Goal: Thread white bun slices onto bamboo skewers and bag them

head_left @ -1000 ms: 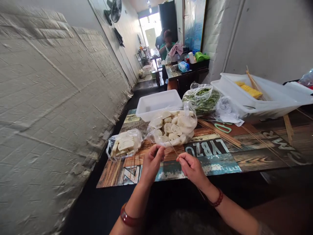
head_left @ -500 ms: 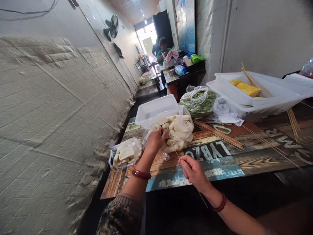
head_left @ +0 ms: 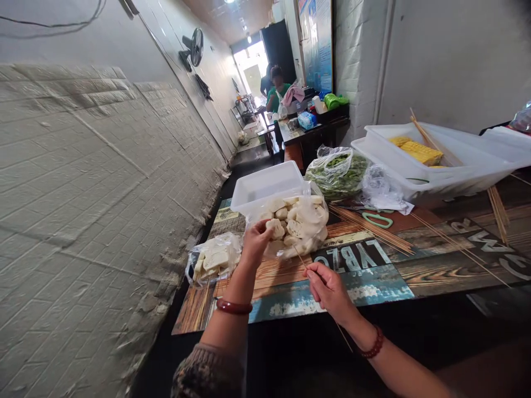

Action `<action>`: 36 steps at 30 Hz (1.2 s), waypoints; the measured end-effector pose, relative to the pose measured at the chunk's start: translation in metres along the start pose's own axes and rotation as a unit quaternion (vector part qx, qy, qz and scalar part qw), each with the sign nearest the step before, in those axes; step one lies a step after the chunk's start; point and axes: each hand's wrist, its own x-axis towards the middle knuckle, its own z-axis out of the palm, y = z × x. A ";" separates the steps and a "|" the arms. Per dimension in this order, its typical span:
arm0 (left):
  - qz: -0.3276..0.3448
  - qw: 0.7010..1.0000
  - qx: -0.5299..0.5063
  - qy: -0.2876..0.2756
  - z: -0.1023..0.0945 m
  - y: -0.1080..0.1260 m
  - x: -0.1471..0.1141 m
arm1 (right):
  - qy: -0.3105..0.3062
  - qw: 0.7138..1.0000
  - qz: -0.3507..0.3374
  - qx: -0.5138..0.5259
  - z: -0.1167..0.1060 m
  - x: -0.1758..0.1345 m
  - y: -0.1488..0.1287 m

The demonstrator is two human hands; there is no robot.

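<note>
My left hand pinches a pale lotus root slice at the left side of an open clear plastic bag. Many more whitish slices, one with small holes, fill that bag. Closed round a thin bamboo skewer, my right hand is just in front of the bag. The skewer's upper end points up toward the slices, and its lower end sticks out below my palm. To the left of my left hand lies a smaller bag of flat white pieces.
Behind the bag stands a white plastic tub. Bagged green vegetables, loose skewers and green-handled scissors lie to the right. White trays with corn stand farther right. A person is in the background.
My left hand has moved slightly left and back out of the bag's middle, and a lotus root slice now shows in its fingers. My right hand with the skewer has hardly moved.
</note>
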 end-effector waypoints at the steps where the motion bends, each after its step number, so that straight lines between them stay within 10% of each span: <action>1: -0.014 0.999 -0.036 -0.007 -0.005 0.001 -0.007 | 0.001 1.000 0.003 0.001 0.000 0.000 0.000; 12: -0.156 0.902 -0.403 -0.012 -0.026 0.006 -0.086 | -0.001 0.999 0.026 -0.022 -0.002 -0.006 0.011; 36: -0.178 0.905 -0.385 -0.027 -0.052 -0.008 -0.133 | -0.051 0.991 0.059 -0.113 0.012 -0.049 0.005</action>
